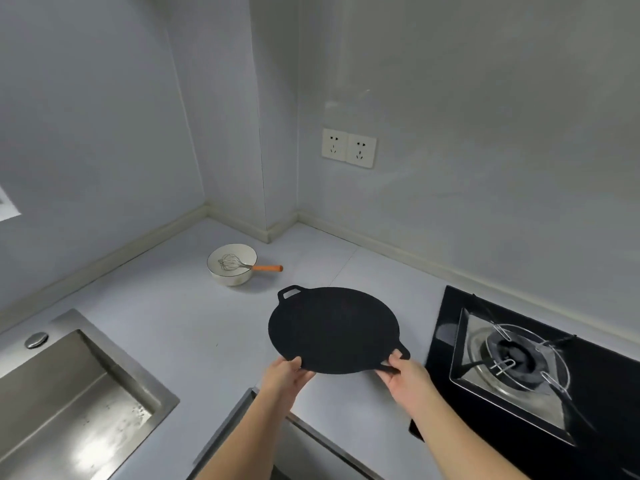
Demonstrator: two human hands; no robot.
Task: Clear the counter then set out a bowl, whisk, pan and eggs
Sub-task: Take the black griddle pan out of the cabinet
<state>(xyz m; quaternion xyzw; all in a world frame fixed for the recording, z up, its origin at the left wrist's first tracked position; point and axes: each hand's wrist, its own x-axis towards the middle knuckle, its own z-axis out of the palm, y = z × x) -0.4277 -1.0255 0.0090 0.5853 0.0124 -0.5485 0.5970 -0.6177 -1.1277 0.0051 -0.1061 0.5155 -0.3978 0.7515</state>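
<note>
A flat black round pan [334, 329] with two loop handles hangs just over the grey counter [180, 327], held by both hands. My left hand [287, 375] grips its near rim, thumb on top. My right hand [403, 375] curls round the near-right loop handle. Farther back sits a white bowl [232, 271]; a wire whisk [239, 265] with an orange handle lies in it, the handle sticking out to the right. No eggs are in view.
A steel sink [69, 403] is sunk into the counter at the left. A black gas hob [519, 368] with a burner grate lies at the right. Two wall sockets [348, 147] sit on the back wall.
</note>
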